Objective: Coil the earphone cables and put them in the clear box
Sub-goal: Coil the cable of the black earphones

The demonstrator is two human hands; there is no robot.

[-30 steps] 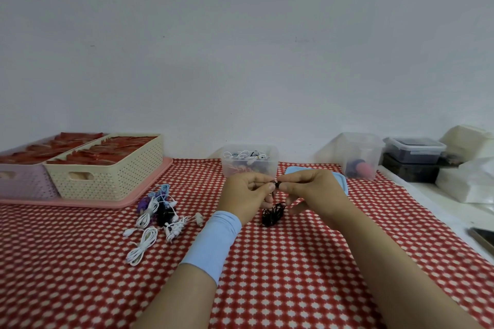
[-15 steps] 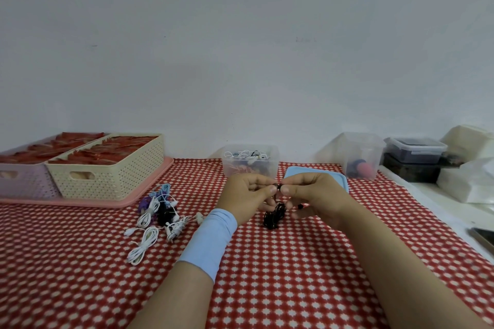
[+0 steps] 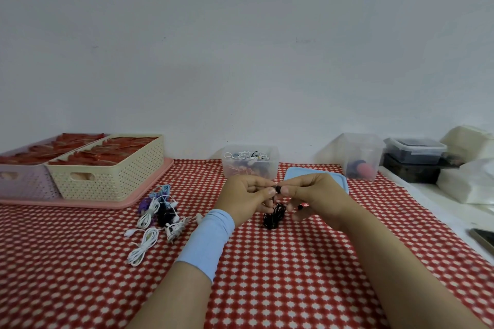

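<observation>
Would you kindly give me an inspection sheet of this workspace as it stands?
Surface: checked cloth.
Job's things: black earphone dangling between left hand and right hand; clear box behind, open, part-filled; blue lid beside it.
Clutter: baskets on a tray, far left; tubs, far right.
Grippers: both hands pinch the black earphone.
Cables: loose earphones piled left of the left hand.
Surroundings: white wall.

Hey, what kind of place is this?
Probably a home or small workshop sorting table: a red checked tablecloth, perforated plastic baskets and a clear box of earphones against a bare wall.
</observation>
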